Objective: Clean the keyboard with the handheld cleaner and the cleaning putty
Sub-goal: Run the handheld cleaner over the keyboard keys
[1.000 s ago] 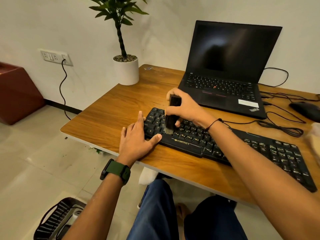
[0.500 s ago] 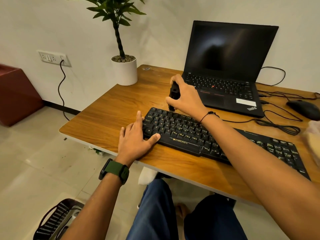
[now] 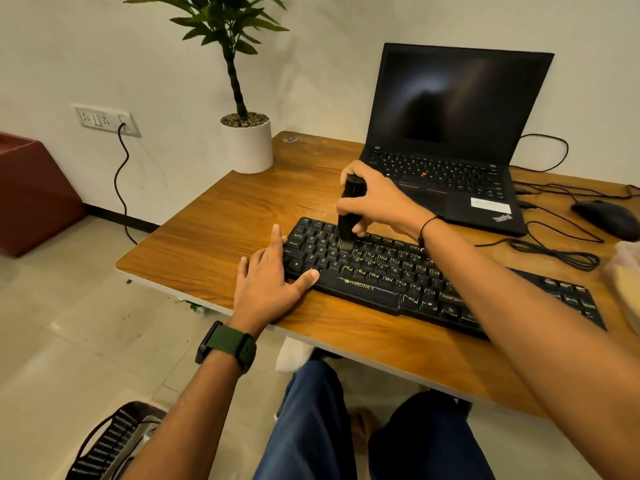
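**Brush on the keys, left hand steadying**

Pale floor tiles and a plain off-white wall frame the wooden desk (image 3: pixel 214 230), whose rounded corner points toward 9 o'clock. Far left, at 9 o'clock, a dark red upholstered block (image 3: pixel 31 192) stands on the floor, and a white wall socket plate (image 3: pixel 104 119) has a black cord hanging from it. At 11 o'clock on the desk stands a leafy green plant in a white cylindrical pot (image 3: pixel 247 147).

Near the middle, the left hand (image 3: pixel 268 289) lies flat on the desk, fingers straight and spread, its thumb resting on the front edge of the black full-size keyboard (image 3: pixel 391 271) at that board's left end; a dark green watch (image 3: pixel 227 344) wraps the wrist. The keyboard runs slantwise from the centre toward 4 o'clock.

Just above, the right hand (image 3: pixel 377 202) is curled around the black cylindrical handheld cleaner (image 3: pixel 349 209), held upright with its bristle tip touching the upper-left keys.

Behind, at 1 o'clock, an open black laptop (image 3: pixel 450 140) shows a dark screen. At 3 o'clock a black computer mouse (image 3: pixel 609 218) sits among loose black cables (image 3: pixel 554 251).
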